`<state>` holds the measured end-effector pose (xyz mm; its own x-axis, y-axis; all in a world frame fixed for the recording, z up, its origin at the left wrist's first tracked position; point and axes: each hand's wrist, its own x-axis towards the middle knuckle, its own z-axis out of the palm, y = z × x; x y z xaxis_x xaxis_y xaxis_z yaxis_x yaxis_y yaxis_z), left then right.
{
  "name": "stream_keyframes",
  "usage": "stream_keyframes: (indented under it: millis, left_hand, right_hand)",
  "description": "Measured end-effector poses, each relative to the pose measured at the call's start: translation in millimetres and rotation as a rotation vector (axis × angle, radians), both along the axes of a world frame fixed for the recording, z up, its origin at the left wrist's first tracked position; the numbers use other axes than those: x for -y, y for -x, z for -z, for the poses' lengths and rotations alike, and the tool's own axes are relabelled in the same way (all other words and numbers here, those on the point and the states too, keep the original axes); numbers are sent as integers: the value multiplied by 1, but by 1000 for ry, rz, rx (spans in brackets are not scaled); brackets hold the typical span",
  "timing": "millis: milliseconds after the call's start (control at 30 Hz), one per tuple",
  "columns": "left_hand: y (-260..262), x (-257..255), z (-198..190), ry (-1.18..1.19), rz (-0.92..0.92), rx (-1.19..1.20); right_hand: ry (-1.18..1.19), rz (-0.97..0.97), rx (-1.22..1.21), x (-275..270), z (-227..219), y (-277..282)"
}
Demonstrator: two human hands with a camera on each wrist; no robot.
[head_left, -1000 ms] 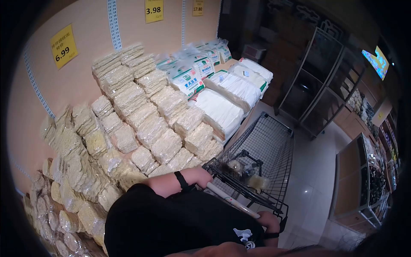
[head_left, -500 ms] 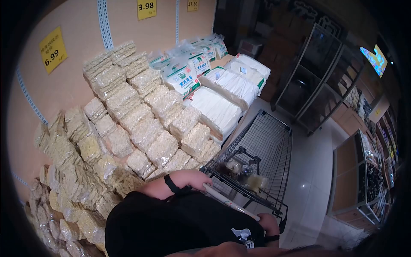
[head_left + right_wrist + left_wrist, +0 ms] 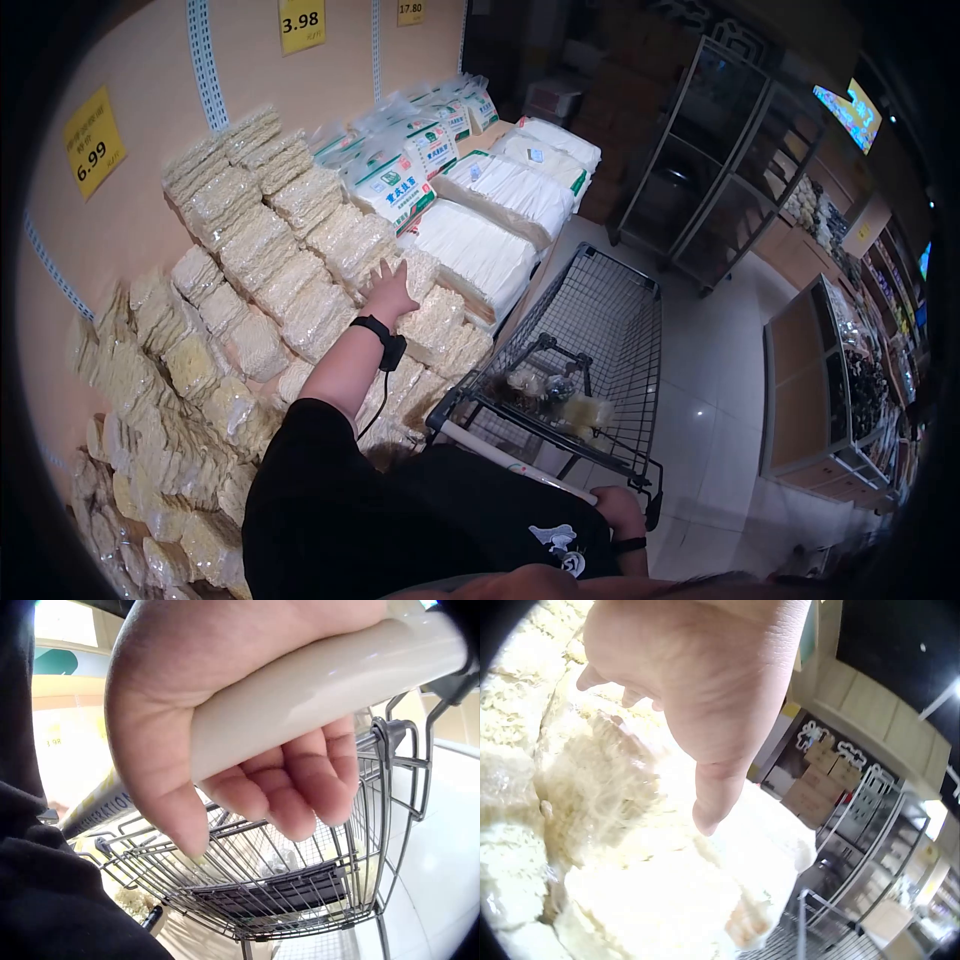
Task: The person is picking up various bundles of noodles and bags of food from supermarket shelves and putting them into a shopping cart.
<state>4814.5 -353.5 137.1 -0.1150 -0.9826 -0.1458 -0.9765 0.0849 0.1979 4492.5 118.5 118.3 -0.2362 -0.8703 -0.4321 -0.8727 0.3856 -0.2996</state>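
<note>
While the right hand is gripping the cart handle, the left hand, fingers spread, is reaching over stacked noodle packs; careless tugging is risking toppling neighbours.

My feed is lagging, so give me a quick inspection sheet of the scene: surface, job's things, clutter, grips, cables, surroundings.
Surface: sloped shelf piled with wrapped noodle blocks.
Job's things: noodle pack under the left hand; cart beside the shelf, a few bagged goods in its basket.
Clutter: nothing seen.
Grips: left hand open, fingers spread over the noodles, contact unclear; right hand curled round the cart handle.
Cables: thin black lead hanging from the left wrist strap.
Surroundings: yellow price tags, white bags, tiled floor, metal rack.
</note>
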Motion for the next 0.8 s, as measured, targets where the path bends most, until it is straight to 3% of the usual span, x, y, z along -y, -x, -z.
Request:
stream_keyframes:
  millis: [167,367,567,633,667,733,767,800]
  left_hand:
    - [4,10,7,-65,-73,-16]
    - [-11,8,17,91,-18,-65]
    - [-25,-17,12,290,-84,-381]
    - [-26,-33,6,404,-32,-748]
    - [-21,-46,0,397,-28,-747]
    - [2,-86,-35,-97,-35,-1660]
    - [4,-95,-38,-345,32,-1805]
    - [6,-96,-26,-365,29,-1808]
  right_hand:
    - [57,7,16,-1,0,-1]
    - [24,-30,-4,-3,6,3]
    - [-37,-29,46,-2,12,10]
    - [-58,-35,52,0,11,9]
    - [-47,-26,49,0,7,8]
    - [-47,-6,45,2,1,6]
    - [-86,-10,67,4,2,7]
    - [-125,-13,88,6,1,8]
